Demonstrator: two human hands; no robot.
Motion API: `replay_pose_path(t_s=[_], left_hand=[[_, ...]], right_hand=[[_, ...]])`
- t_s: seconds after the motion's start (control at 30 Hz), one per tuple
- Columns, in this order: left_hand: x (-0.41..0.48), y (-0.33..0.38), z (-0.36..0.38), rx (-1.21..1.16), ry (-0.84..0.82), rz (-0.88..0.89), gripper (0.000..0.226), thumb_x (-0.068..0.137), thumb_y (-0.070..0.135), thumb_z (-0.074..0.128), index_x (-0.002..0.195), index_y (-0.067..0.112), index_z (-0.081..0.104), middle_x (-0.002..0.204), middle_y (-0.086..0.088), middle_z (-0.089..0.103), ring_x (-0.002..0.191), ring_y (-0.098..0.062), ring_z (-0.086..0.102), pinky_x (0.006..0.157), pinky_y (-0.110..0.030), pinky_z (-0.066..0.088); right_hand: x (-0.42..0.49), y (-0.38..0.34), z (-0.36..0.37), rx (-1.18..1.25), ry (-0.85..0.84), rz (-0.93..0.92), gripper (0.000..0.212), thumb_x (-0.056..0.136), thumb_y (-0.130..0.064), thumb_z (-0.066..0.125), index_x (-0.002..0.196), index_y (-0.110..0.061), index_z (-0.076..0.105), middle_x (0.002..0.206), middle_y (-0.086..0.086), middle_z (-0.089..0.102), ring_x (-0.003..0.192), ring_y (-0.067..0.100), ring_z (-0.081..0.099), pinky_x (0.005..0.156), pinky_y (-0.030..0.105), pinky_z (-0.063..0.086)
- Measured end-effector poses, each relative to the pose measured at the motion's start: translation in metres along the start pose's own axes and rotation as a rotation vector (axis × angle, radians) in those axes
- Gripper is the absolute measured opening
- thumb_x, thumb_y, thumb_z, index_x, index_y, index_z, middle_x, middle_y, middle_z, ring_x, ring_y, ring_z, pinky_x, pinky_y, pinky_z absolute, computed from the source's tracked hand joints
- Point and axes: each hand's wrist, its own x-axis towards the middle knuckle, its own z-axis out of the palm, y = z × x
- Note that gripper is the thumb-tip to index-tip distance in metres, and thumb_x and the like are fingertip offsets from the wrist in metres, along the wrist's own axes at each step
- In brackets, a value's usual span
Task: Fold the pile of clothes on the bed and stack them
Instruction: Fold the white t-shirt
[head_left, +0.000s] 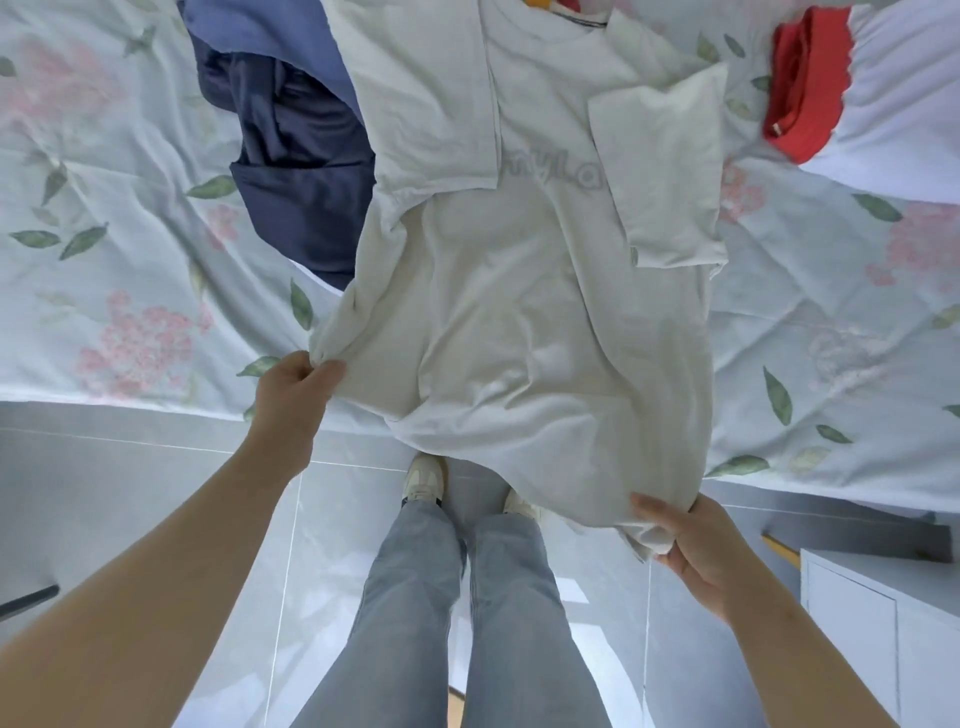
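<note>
Plainly the white T-shirt (519, 322) is a light, limp thing: it lies front up on the bed (130, 234), collar toward the far edge, its lower part spilling over the near edge, and it sags and wrinkles wherever nothing bears it. Both sleeves are turned in over the chest, the left sleeve (436, 104) flat, the right sleeve (660, 171) a little askew. The left hand (296, 389) pinches the hem's left corner between thumb and fingers at the near edge of the bed. The right hand (696, 545) grips the other hem corner, bunched, lower down and out over the floor. I'd judge those 2 corners the right places to hold: soft cotton keeps no shape, so only tension between the hands will keep the hem straight when it is carried up toward the collar, and the loose right sleeve could slide out. A navy garment (301, 182) touches the shirt's left side, and a red garment (802, 83) sits apart toward the far right.
</note>
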Motion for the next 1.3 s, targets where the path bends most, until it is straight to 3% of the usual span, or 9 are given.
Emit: replay_pose_path(t_s=[0.13,0.2,0.27,0.37,0.6,0.83,1.0,1.13,1.3], left_hand=[[-0.009,0.013,-0.007,-0.158,0.015,-0.081,0.023,0.089,0.012,0.062,0.076,0.016,0.044,0.074,-0.001,0.047,0.07,-0.018,0.047,0.059,-0.028,0.045],[-0.016,0.018,-0.014,-0.089,-0.062,-0.157,0.025,0.086,0.023,0.068,0.103,0.019,0.049,0.088,0.001,0.054,0.073,-0.017,0.053,0.059,-0.029,0.044],[-0.02,0.02,-0.028,0.059,-0.249,-0.249,0.057,0.073,0.029,0.079,0.121,0.023,0.05,0.104,0.001,0.06,0.087,-0.018,0.058,0.071,-0.031,0.045],[-0.032,0.02,-0.041,0.284,-0.446,-0.327,0.057,0.063,0.026,0.082,0.115,0.015,0.062,0.113,-0.003,0.066,0.103,-0.022,0.058,0.09,-0.033,0.041],[-0.046,0.016,-0.043,-0.101,-0.276,-0.146,0.017,0.08,0.012,0.069,0.096,0.01,0.063,0.093,-0.004,0.07,0.091,-0.023,0.061,0.085,-0.031,0.048],[-0.047,0.021,-0.051,0.079,-0.239,-0.35,0.044,0.082,0.03,0.071,0.118,0.008,0.056,0.108,-0.01,0.065,0.094,-0.03,0.063,0.078,-0.04,0.052],[-0.059,0.022,-0.054,0.321,-0.475,-0.43,0.038,0.077,0.012,0.074,0.112,0.005,0.061,0.108,-0.01,0.066,0.105,-0.028,0.058,0.1,-0.035,0.04],[-0.059,0.017,-0.052,0.015,-0.33,-0.331,0.027,0.091,0.011,0.061,0.117,0.006,0.054,0.097,-0.01,0.065,0.086,-0.027,0.061,0.085,-0.042,0.049],[-0.065,0.01,-0.068,0.346,-0.404,-0.374,0.022,0.086,0.022,0.068,0.104,0.012,0.059,0.092,-0.006,0.066,0.077,-0.021,0.061,0.065,-0.031,0.048]], right_hand=[[-0.008,-0.01,0.003,0.147,0.109,0.005,0.01,0.09,-0.004,0.055,0.096,-0.01,0.059,0.074,0.002,0.071,0.06,0.016,0.067,0.044,0.021,0.051],[-0.013,-0.014,0.004,0.237,0.188,-0.015,0.007,0.093,-0.006,0.054,0.093,-0.012,0.058,0.079,0.002,0.068,0.062,0.014,0.065,0.043,0.018,0.049],[-0.017,-0.012,0.002,0.215,0.266,-0.041,0.008,0.092,-0.013,0.057,0.099,-0.009,0.059,0.085,0.0,0.063,0.066,0.013,0.061,0.05,0.023,0.051],[-0.029,-0.013,-0.002,0.1,0.285,-0.046,0.009,0.091,-0.016,0.06,0.098,-0.011,0.06,0.085,0.001,0.064,0.071,0.015,0.056,0.06,0.027,0.042],[-0.047,-0.014,0.004,0.009,0.254,-0.087,0.025,0.089,-0.011,0.061,0.113,-0.004,0.06,0.089,0.002,0.065,0.08,0.016,0.059,0.078,0.027,0.048],[-0.052,-0.023,-0.011,0.138,0.362,-0.074,0.01,0.09,-0.02,0.063,0.093,-0.012,0.058,0.085,0.007,0.06,0.063,0.02,0.058,0.05,0.025,0.046],[-0.055,-0.017,-0.02,-0.303,0.363,-0.044,0.027,0.081,-0.006,0.071,0.104,-0.003,0.058,0.087,0.012,0.061,0.075,0.027,0.055,0.06,0.029,0.041],[-0.046,-0.004,-0.026,-0.618,0.517,-0.008,0.023,0.078,0.002,0.064,0.1,0.001,0.056,0.096,0.017,0.058,0.084,0.03,0.052,0.072,0.033,0.04],[-0.036,0.008,-0.002,-0.678,0.514,-0.045,0.04,0.083,-0.008,0.065,0.12,-0.002,0.052,0.099,0.011,0.052,0.089,0.025,0.048,0.077,0.03,0.036]])
